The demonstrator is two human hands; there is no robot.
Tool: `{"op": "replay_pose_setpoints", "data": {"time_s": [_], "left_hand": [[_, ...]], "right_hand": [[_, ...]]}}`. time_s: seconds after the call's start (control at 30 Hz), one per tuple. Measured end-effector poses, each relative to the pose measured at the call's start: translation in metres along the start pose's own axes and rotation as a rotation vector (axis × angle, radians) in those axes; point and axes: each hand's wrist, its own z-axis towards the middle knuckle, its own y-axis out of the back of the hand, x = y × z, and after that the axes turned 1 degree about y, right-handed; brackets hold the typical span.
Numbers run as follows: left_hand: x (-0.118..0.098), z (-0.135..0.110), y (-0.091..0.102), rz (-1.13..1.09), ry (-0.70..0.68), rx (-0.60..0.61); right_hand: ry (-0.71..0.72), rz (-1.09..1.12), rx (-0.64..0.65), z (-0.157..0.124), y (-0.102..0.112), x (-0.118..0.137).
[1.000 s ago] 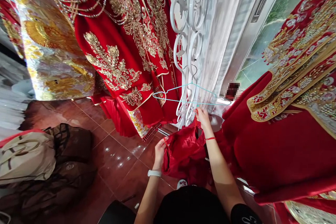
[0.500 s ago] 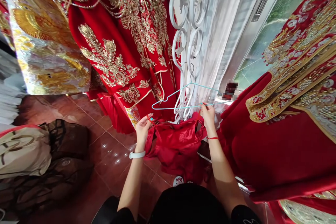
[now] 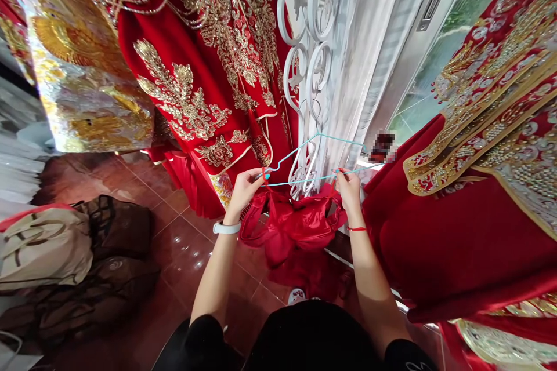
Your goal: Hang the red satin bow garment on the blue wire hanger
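A red satin garment (image 3: 300, 220) with thin straps hangs between my two hands. My left hand (image 3: 249, 186) pinches its left strap (image 3: 266, 177) at the left end of a light blue wire hanger (image 3: 300, 181). My right hand (image 3: 347, 186) is closed on the right strap (image 3: 334, 184), close against the hanger's bottom bar. The hanger's dark hook (image 3: 314, 110) points away from me, in front of the white scrollwork stand. The garment's lower part drapes down toward the floor.
Red gowns with gold beadwork (image 3: 187, 93) hang ahead on the left, and another embroidered red gown (image 3: 470, 232) is on the right. A white scroll metal stand (image 3: 300, 64) rises in front. Beige and brown bags (image 3: 47, 243) lie on the tiled floor (image 3: 183, 249).
My left hand has moved right and up with its strap, from below the hanger to its left end. My right hand stays nearly in place. The garment has lifted slightly.
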Motion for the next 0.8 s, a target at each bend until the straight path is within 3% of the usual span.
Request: {"op": "replay_pose_setpoints", "data": {"time_s": [0.1,0.23,0.37,0.53,0.63,0.8], "left_hand": [[-0.018,0.013,-0.011,0.131,-0.045,0.135],[-0.032,0.016,-0.019,0.439,-0.114,0.196],[-0.034,0.009,-0.023,0.647,-0.114,0.151],[-0.021,0.009,-0.025,0.571,-0.186,0.046],[-0.012,0.015,-0.02,0.557,-0.17,0.034],[-0.009,0.024,-0.005,0.554,-0.208,0.045]], "right_hand": [[-0.057,0.051,-0.037,-0.006,0.0,0.006],[-0.058,-0.007,-0.018,-0.009,0.003,0.008],[-0.034,-0.061,-0.008,-0.007,0.003,0.006],[-0.061,-0.006,-0.012,-0.01,0.005,0.006],[-0.056,0.055,-0.1,-0.013,0.023,0.008],[0.009,0.105,-0.242,-0.011,0.078,0.011]]}}
